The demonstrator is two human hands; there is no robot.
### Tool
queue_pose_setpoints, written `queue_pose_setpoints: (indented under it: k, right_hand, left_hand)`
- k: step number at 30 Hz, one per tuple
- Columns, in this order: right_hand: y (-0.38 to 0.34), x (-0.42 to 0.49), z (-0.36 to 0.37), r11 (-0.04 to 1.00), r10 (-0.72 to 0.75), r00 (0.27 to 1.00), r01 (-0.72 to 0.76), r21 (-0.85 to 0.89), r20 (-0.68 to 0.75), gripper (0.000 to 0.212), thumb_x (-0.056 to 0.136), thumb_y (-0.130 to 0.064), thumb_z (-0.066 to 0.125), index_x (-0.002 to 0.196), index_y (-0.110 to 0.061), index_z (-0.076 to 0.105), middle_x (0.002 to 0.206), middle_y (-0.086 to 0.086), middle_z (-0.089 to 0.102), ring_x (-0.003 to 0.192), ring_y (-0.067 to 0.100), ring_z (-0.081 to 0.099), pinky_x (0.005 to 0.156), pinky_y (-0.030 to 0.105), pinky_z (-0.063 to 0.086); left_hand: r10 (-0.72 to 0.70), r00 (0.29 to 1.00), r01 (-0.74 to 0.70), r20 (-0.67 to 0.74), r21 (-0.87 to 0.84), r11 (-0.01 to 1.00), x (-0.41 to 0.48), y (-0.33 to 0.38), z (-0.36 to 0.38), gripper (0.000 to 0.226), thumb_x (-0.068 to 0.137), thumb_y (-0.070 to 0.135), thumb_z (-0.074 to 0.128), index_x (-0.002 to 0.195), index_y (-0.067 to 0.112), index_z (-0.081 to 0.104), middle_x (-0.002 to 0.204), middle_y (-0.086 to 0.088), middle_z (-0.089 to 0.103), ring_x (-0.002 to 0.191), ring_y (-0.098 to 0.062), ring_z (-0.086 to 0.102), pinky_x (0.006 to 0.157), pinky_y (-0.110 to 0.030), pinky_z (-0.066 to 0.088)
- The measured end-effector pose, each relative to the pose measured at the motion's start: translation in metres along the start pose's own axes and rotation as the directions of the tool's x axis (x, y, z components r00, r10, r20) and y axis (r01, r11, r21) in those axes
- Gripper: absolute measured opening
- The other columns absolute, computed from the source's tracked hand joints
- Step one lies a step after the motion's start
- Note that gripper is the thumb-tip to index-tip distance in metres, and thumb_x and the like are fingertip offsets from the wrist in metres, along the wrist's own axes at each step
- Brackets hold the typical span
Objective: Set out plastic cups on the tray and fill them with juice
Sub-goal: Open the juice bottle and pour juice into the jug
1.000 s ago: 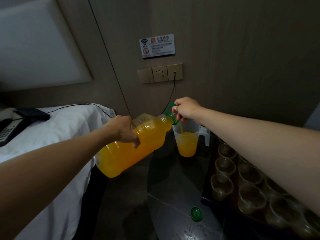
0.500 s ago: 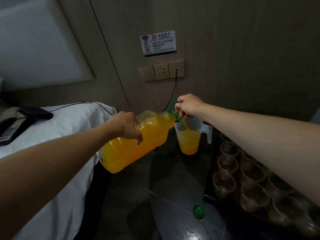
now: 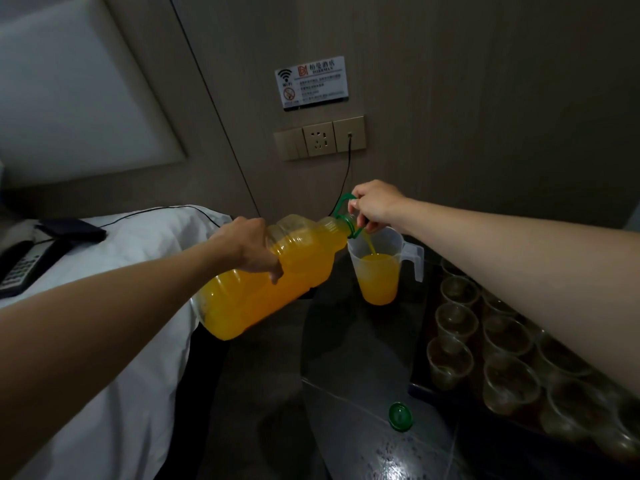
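**Juice bottle** (image 3: 304, 268): large, clear ribbed plastic, mostly full of orange juice. It is tipped nearly onto its side, with the neck over the jug.
**Left grip** (image 3: 249, 245): curled over the bottle's body from above.
**Right grip** (image 3: 375, 202): clasping the green loop handle (image 3: 341, 205) at the neck.
**Jug** (image 3: 379, 275): translucent tapered plastic with a side handle, upright on the dark glossy table (image 3: 346, 358). It is well over half full and a thin juice stream (image 3: 370, 245) is falling in.
**Plastic cups** (image 3: 456, 322): clear and round, standing in rows on the dark tray (image 3: 417, 388) right of the jug. Their contents are unclear in the dim light.
**Green cap** (image 3: 400, 415): round, lying on the table near the tray's corner.
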State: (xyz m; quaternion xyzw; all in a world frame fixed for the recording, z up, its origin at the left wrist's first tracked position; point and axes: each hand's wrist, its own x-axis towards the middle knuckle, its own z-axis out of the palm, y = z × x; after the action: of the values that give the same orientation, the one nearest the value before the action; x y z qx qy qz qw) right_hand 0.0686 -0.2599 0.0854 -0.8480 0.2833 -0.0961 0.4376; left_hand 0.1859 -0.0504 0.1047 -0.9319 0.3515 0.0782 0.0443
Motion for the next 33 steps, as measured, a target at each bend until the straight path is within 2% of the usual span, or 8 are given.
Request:
queue_pose_setpoints:
  k: [8, 12, 18, 23, 29, 33]
  right_hand:
    - [0.0006, 0.0010, -0.0008, 1.000, -0.009, 1.000, 0.009, 0.003, -0.008, 0.019, 0.107, -0.016, 0.047, 0.100, -0.012, 0.065, 0.075, 0.008, 0.065, 0.070, 0.021, 0.060, 0.062, 0.029, 0.054]
    - [0.0016, 0.0017, -0.0002, 1.000, -0.007, 1.000, 0.007, -0.008, -0.025, 0.021, 0.106, -0.016, 0.047, 0.092, -0.017, 0.062, 0.080, 0.009, 0.067, 0.070, 0.019, 0.061, 0.068, 0.030, 0.058]
    - [0.0019, 0.0016, -0.0040, 1.000, -0.013, 1.000, 0.013, 0.005, -0.013, 0.019, 0.106, -0.016, 0.048, 0.098, -0.013, 0.065, 0.081, 0.010, 0.067, 0.070, 0.019, 0.061, 0.070, 0.031, 0.058]
    - [0.0005, 0.0010, -0.0028, 1.000, -0.012, 1.000, 0.012, -0.012, -0.004, 0.018, 0.106, -0.015, 0.049, 0.100, -0.013, 0.065, 0.079, 0.009, 0.067, 0.068, 0.018, 0.061, 0.066, 0.029, 0.057]
    - [0.0000, 0.0016, -0.0011, 1.000, -0.003, 1.000, 0.003, -0.022, -0.001, 0.017, 0.107, -0.017, 0.049, 0.102, -0.013, 0.065, 0.077, 0.008, 0.067, 0.065, 0.016, 0.060, 0.059, 0.025, 0.054]
    - [0.0007, 0.0024, -0.0008, 1.000, -0.005, 1.000, 0.005, -0.017, 0.003, 0.018, 0.107, -0.017, 0.048, 0.105, -0.011, 0.065, 0.078, 0.009, 0.066, 0.067, 0.017, 0.060, 0.061, 0.026, 0.054]
  left_hand:
    - [-0.001, 1.000, 0.001, 0.007, -0.013, 1.000, -0.0032, 0.0020, -0.0033, 0.077, 0.061, 0.045, 0.090, 0.121, 0.017, 0.053, 0.101, -0.005, 0.060, 0.096, -0.024, 0.059, 0.084, -0.039, 0.057]
    - [-0.013, 1.000, 0.013, 0.012, -0.005, 1.000, -0.0034, 0.0038, -0.0039, 0.077, 0.060, 0.046, 0.091, 0.120, 0.016, 0.054, 0.101, -0.005, 0.061, 0.096, -0.024, 0.060, 0.085, -0.040, 0.058]
    - [-0.015, 1.000, 0.015, 0.012, -0.021, 1.000, -0.0029, 0.0047, -0.0026, 0.077, 0.061, 0.045, 0.091, 0.122, 0.018, 0.052, 0.102, -0.004, 0.060, 0.097, -0.025, 0.060, 0.086, -0.041, 0.057]
    - [-0.010, 0.999, 0.010, 0.035, -0.011, 1.000, -0.0024, 0.0029, -0.0038, 0.078, 0.061, 0.046, 0.090, 0.123, 0.017, 0.054, 0.102, -0.004, 0.060, 0.097, -0.024, 0.059, 0.086, -0.039, 0.057]
    - [-0.010, 0.999, 0.011, 0.045, -0.025, 1.000, -0.0026, 0.0040, -0.0041, 0.071, 0.064, 0.043, 0.090, 0.119, 0.017, 0.053, 0.098, -0.003, 0.058, 0.097, -0.023, 0.058, 0.077, -0.033, 0.051]
    - [-0.014, 0.999, 0.015, 0.051, -0.014, 1.000, -0.0015, 0.0025, -0.0051, 0.075, 0.064, 0.044, 0.090, 0.123, 0.017, 0.054, 0.106, -0.006, 0.061, 0.101, -0.024, 0.058, 0.084, -0.036, 0.054]
